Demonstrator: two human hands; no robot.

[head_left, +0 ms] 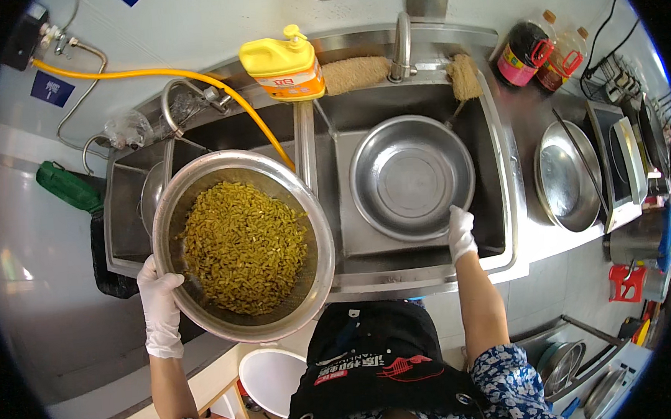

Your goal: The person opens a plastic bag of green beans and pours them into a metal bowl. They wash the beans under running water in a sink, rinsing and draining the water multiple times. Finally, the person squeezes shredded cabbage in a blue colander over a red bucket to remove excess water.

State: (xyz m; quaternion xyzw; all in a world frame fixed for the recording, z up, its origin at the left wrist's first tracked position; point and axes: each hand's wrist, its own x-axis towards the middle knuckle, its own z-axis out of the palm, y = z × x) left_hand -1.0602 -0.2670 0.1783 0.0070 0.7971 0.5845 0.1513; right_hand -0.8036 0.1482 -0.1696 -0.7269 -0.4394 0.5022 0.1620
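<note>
My gloved left hand (161, 308) grips the near-left rim of a wide metal colander (324, 241), its thumb over the edge. Chopped green-yellow pieces, perhaps pickled beans (246, 249), fill much of the colander's bottom. It is above the left sink's near edge and hides part of that sink. In the right sink (353, 243) sits a round stainless basin (366, 178) with a shiny bare bottom. My gloved right hand (461, 235) is closed at the basin's near-right rim; the fingertips are partly hidden.
Behind the sinks are a yellow detergent jug (281, 67), a loofah (356, 74) and a faucet (402, 48). A yellow hose (181, 75) runs into the left sink. Sauce bottles (524, 52) and another metal bowl (568, 176) stand right; a white bucket (273, 378) is below.
</note>
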